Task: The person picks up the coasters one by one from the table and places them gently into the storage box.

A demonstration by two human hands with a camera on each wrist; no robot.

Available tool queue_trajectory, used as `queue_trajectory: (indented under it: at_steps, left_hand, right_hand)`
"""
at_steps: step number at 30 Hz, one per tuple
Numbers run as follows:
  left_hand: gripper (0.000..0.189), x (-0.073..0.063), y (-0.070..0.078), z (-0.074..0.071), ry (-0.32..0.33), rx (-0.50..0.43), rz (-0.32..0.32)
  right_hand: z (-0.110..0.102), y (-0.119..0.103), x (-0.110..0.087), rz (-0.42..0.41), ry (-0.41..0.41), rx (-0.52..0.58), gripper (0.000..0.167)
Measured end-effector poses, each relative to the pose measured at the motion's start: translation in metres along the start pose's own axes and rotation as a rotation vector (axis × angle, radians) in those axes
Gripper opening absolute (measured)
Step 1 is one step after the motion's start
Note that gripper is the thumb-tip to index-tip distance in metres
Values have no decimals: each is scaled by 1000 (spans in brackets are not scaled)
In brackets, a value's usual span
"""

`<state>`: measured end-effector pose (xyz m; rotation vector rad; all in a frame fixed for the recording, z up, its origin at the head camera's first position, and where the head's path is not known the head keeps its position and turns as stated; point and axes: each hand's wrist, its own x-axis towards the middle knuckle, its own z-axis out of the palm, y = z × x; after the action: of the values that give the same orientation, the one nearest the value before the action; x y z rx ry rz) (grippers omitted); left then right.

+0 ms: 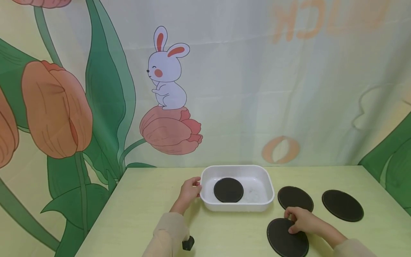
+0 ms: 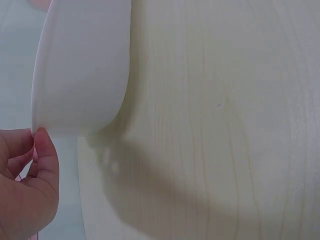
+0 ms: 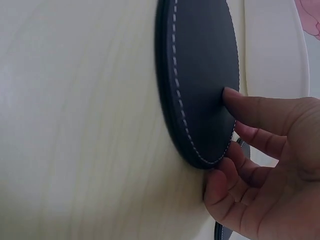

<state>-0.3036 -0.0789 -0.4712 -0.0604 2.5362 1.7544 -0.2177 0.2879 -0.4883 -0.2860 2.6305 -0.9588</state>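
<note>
Round black mat (image 1: 287, 240) pinched in the right hand (image 1: 302, 218), at the near right of a white tray (image 1: 237, 207).
Smooth, dark face; pale dashed stitching just inside the edge; tray rim pinched in the left hand (image 1: 189, 191).

Round mat (image 1: 287, 238), lower right of head frame: black, pale dashed stitching (image 3: 178, 93) near edge. Tray (image 1: 237, 207), lower centre: plain white. Tabletop (image 1: 138, 207): pale yellow, wood-grain lines. Tulip (image 1: 56, 110), far left: orange; leaves (image 1: 104, 75) green.

in the right wrist view, the top edge crops the black disc (image 3: 205, 65) (the white tray (image 3: 275, 50) too).
</note>
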Motion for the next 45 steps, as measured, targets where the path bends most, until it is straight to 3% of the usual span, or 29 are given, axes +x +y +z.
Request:
queue_trajectory:
  at_steps: [6, 19, 29, 37, 45]
  left_hand:
    - [37, 1, -1, 1, 2, -4, -3]
    - [38, 3, -2, 1, 1, -1, -13]
    - [38, 3, -2, 1, 0, -3, -16]
    - [37, 3, -2, -1, -6, 6, 4]
    - [37, 2, -1, 0, -3, -2, -2]
  right_hand:
    - [1, -5, 1, 46, 3, -26, 37]
    - [-1, -3, 4, 17, -56, -69, 36]
    - [-7, -6, -8, -19, -102, 112, 36]
    - [-21, -17, -16, -83, -188, 187, 20]
    - [-28, -27, -22, -138, -272, 237, 26]
